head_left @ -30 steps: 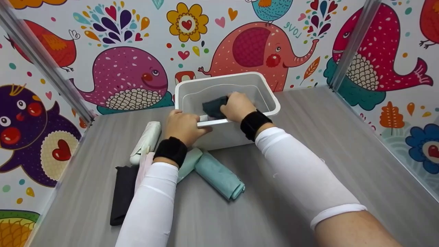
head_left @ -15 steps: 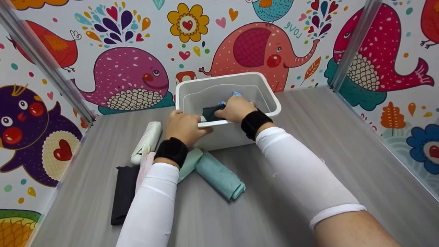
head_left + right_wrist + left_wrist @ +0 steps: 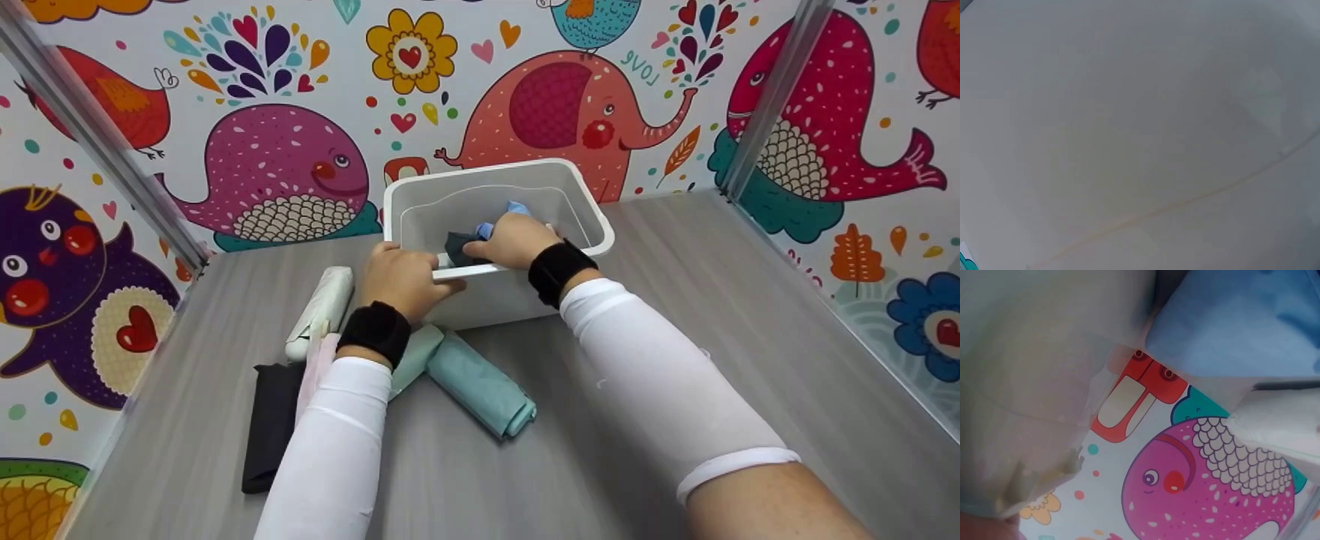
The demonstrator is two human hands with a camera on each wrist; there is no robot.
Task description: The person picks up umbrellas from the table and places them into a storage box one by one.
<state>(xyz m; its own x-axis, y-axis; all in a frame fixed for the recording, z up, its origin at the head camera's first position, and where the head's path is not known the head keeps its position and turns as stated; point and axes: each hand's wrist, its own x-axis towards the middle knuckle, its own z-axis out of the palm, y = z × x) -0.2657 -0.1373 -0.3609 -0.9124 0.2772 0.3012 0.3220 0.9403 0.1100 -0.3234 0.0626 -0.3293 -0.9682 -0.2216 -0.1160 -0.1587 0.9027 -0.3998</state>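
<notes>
our right grip (image 3: 521,240) is touching one dark bundle (image 3: 459,246) inside one white bin (image 3: 495,300); whether it is clamping, we cannot tell. our left grip (image 3: 401,281) is clamping the rim (image 3: 471,271). we are judging the bundle light, soft, perhaps slippery, best held mid-length. blue fabric (image 3: 517,208) is showing beside it. on the bench (image 3: 600,480), five are lying: white roll (image 3: 326,304), black roll (image 3: 268,427), pink roll (image 3: 316,364), pale-green roll (image 3: 416,356), teal roll (image 3: 480,386).

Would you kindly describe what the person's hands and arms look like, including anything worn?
The left hand and right hand wear no gloves. Next come a black left wristband and a black right wristband, then a white left sleeve and a white right sleeve, the latter ending in a thicker hem.
</notes>
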